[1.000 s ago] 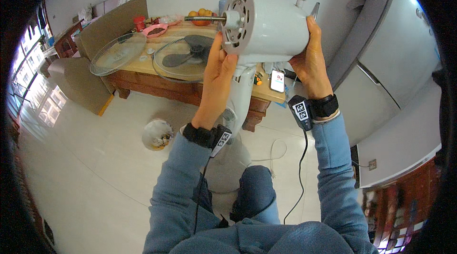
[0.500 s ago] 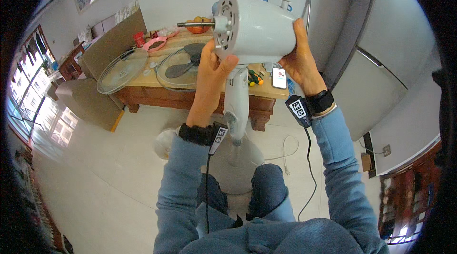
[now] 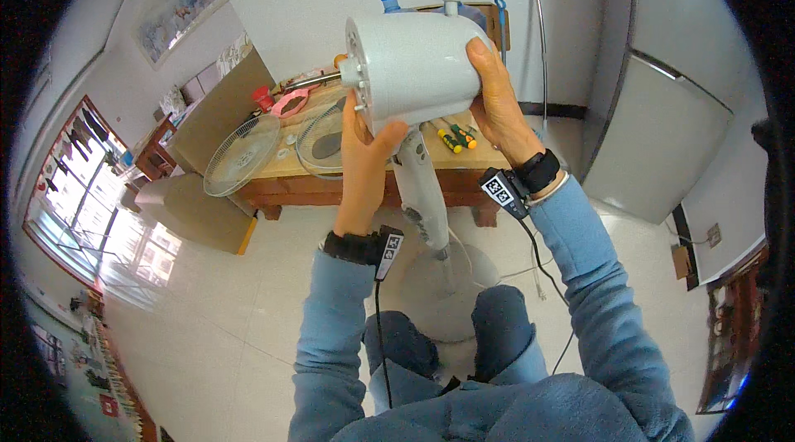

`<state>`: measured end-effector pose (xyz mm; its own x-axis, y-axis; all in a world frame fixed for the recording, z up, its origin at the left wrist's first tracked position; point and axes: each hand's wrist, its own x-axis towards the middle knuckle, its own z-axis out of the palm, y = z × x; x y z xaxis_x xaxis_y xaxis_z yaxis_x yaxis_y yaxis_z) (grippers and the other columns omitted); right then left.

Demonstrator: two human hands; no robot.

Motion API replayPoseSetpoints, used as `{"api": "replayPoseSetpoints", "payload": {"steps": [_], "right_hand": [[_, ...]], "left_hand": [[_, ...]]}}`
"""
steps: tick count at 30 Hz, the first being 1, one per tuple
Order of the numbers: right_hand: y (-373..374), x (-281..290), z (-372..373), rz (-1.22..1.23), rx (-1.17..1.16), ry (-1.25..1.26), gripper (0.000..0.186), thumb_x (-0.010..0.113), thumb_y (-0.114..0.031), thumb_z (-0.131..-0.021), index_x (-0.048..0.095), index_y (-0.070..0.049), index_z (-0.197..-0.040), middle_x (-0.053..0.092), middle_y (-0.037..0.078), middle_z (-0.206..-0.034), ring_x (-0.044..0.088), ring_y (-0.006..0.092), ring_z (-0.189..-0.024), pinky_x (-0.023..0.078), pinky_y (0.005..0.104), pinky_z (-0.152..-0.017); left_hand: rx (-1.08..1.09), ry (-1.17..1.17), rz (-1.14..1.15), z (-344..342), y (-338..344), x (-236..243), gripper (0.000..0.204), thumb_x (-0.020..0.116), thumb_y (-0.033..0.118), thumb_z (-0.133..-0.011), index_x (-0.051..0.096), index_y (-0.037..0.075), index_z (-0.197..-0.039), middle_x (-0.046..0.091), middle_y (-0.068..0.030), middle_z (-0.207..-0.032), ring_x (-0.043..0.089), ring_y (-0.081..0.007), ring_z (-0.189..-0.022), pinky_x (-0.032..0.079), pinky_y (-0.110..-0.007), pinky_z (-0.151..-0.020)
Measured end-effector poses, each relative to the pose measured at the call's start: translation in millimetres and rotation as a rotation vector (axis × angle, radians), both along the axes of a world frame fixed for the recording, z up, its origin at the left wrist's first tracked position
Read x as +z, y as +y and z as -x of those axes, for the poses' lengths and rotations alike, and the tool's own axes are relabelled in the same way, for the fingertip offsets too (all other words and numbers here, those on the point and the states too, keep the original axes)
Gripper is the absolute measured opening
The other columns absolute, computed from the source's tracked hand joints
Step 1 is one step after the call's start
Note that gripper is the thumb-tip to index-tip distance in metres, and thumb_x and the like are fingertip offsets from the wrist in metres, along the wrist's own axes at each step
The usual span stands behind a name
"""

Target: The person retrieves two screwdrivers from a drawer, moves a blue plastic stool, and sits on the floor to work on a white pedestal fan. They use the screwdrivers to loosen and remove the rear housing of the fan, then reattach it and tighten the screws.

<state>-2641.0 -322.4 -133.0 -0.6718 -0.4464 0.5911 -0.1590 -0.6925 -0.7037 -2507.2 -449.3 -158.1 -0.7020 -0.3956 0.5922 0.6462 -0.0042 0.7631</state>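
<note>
A white electric fan's motor housing (image 3: 426,61) is held between my two hands, above its pale stand neck (image 3: 421,189). My left hand (image 3: 366,148) grips the lower front of the housing, thumb against its underside edge. At the rounded rear, my right hand (image 3: 501,111) is wrapped round it, thumb on top; its other fingers are mostly hidden. A bare metal shaft (image 3: 319,80) points left from the housing's front. The round base (image 3: 426,285) stands on the floor near my knees.
Beyond the fan, a wooden table (image 3: 356,185) bears a wire fan guard (image 3: 242,156), a second guard (image 3: 310,140) with a grey blade, and yellow-green screwdrivers (image 3: 455,140). A pale cord (image 3: 517,272) lies on the floor. At right stands a refrigerator (image 3: 654,127).
The view has shifted and tilted. The housing has turned so its slotted front face shows less, and the neck leans more. Both hands keep their hold. The phone on the table is out of sight.
</note>
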Motion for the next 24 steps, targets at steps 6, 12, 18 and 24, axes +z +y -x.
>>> {"api": "replayPoseSetpoints", "payload": {"steps": [6, 12, 18, 24], "right_hand": [[-8.4, -15.2, -2.5, 0.067, 0.048, -0.043, 0.094, 0.065, -0.064, -0.072, 0.022, -0.016, -0.141, 0.036, 0.014, -0.133, 0.036, 0.0275, -0.123, 0.038, 0.0425, -0.093], [-10.1, -15.6, 7.9, 0.058, 0.124, -0.023, 0.089, 0.061, -0.063, -0.076, 0.024, -0.012, -0.140, 0.035, 0.014, -0.134, 0.036, 0.0268, -0.123, 0.037, 0.0425, -0.097], [-14.4, -12.3, 14.5, 0.095, 0.230, 0.059, 0.088, 0.055, -0.063, -0.080, 0.025, -0.005, -0.139, 0.035, 0.018, -0.136, 0.036, 0.0264, -0.127, 0.036, 0.0429, -0.102], [-12.2, -9.4, 8.3, 0.071, 0.229, 0.023, 0.091, 0.056, -0.065, -0.078, 0.026, -0.005, -0.139, 0.035, 0.017, -0.136, 0.035, 0.0252, -0.128, 0.037, 0.0415, -0.102]], "left_hand": [[0.256, -0.238, 0.060, 5.7, -0.1, -22.9, 0.034, 0.071, 0.006, -0.079, 0.056, -0.001, -0.109, 0.064, -0.0041, -0.096, 0.057, -0.0098, -0.085, 0.045, -0.023, -0.072], [0.373, -0.254, 0.183, 3.2, 5.8, -21.0, 0.015, 0.069, 0.005, -0.081, 0.065, -0.001, -0.094, 0.066, -0.0028, -0.089, 0.056, -0.0072, -0.077, 0.044, -0.022, -0.067], [0.325, -0.164, 0.201, 2.3, 5.6, -23.5, 0.017, 0.068, 0.005, -0.081, 0.064, -0.001, -0.097, 0.065, -0.0015, -0.088, 0.055, -0.0066, -0.077, 0.044, -0.021, -0.067], [0.262, -0.117, 0.150, 3.9, 2.4, -26.9, 0.019, 0.068, 0.006, -0.082, 0.063, -0.001, -0.099, 0.064, -0.0007, -0.087, 0.054, -0.0056, -0.075, 0.044, -0.021, -0.065]]}}
